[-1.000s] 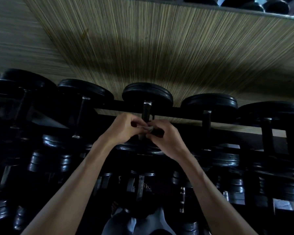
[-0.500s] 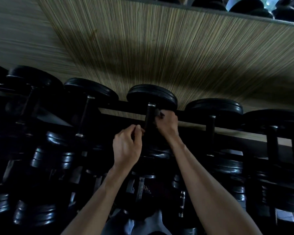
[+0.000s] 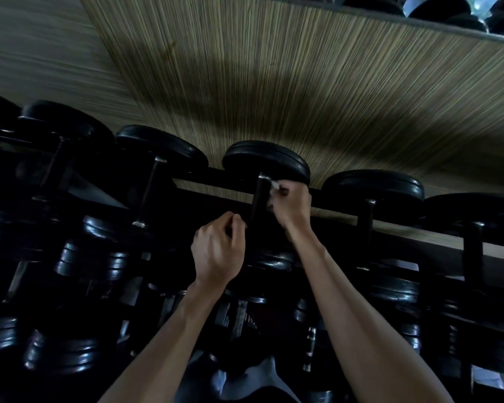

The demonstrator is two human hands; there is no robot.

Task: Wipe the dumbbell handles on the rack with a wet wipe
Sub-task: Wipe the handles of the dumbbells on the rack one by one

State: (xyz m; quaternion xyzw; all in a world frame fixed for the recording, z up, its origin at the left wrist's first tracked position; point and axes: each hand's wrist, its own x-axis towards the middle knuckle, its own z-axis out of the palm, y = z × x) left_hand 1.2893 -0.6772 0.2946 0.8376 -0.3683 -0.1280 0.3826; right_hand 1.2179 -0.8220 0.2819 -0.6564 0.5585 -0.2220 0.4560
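White wet wipe (image 3: 275, 186) is pinched in the right hand (image 3: 292, 205) at the handle's (image 3: 259, 199) far end, along the rack's (image 3: 344, 205) back rail; left hand (image 3: 219, 251) curls loosely, seemingly empty. Wrap fully, stroke lengthwise.

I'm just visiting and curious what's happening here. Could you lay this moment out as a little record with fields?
place: rack of black dumbbells, striped mat behind
right hand: holds a pale wipe at the top of the middle handle
left hand: fingers curled, thumb and fingertip close together, beside the handle's lower part; whether it holds anything cannot be told
other handles: none being touched
light: dim, lower rows hard to make out
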